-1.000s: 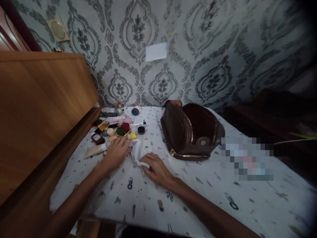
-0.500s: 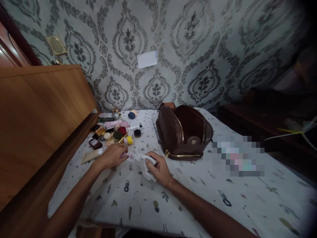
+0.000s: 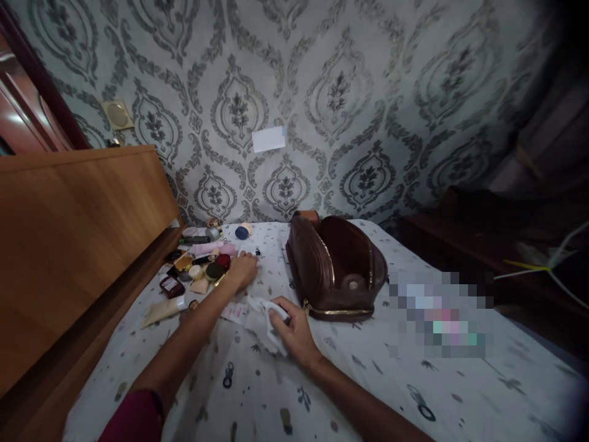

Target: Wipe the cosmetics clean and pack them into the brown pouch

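Curled over the table just right of the makeup items is my left hand [image 3: 243, 270]; whatever lies under its fingers is hidden. My right hand [image 3: 294, 331] is closed around a crumpled white cloth [image 3: 267, 319], in front of the brown bag. Between the hands, a small white packet with pink print [image 3: 234, 313] lies on the tablecloth. Close to my left hand are a red-lidded jar [image 3: 223, 262], a dark green lid [image 3: 214, 271] and a pink tube [image 3: 205, 248]. A beige tube [image 3: 163, 310] rests left of my left forearm.
An unzipped brown bag [image 3: 334, 270] stands right of centre. Right of it is a blurred-out patch [image 3: 442, 316]. A wooden panel [image 3: 83, 245] borders the left side, and patterned wallpaper [image 3: 322, 135] the back. A blue-lidded jar [image 3: 242, 232] sits near the wall.
My left hand has left the white packet and moved away from me, over where a black-lidded jar stood. My right hand keeps the cloth. The view has tilted up slightly.
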`<state>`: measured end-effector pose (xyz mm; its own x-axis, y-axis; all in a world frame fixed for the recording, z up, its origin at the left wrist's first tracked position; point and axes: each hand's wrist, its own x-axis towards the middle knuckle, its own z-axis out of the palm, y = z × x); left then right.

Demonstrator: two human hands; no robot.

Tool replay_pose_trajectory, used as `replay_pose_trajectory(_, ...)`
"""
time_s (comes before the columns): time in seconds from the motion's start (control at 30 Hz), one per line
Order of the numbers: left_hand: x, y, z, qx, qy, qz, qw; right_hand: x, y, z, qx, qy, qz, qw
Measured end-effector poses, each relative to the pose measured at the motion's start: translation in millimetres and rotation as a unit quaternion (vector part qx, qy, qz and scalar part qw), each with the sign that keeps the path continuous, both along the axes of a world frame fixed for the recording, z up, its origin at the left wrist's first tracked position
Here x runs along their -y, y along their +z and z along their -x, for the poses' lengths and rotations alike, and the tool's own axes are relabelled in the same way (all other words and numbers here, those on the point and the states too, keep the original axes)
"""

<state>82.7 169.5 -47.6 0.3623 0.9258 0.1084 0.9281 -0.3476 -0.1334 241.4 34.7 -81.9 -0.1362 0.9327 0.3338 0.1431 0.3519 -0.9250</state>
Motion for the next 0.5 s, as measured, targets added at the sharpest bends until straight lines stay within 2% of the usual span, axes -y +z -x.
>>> replay_pose_trajectory(0.13, -20.6, -0.5, 1.3, 0.003, 0.041, -0.009, 0.999, 0.5, -1.3, 0.9, 0.015, 0.01, 0.012, 1.0)
replay_pose_trajectory(0.3, -54.6, 12.1, 1.4, 0.042, 0.086, -0.043, 0.994, -1.0, -4.2, 0.6, 0.028, 0.017, 0.024, 0.999)
replay_pose_trajectory(0.4, -82.8, 18.8, 0.2, 0.076, 0.14, -0.066, 0.985, -3.5, -5.0, -0.3, 0.031, 0.02, 0.028, 0.999)
replay_pose_trajectory(0.5, -111.6, 19.5, 0.4, 0.107, 0.197, -0.055, 0.973, -5.8, -3.4, -1.6, 0.03, 0.023, 0.031, 0.999)
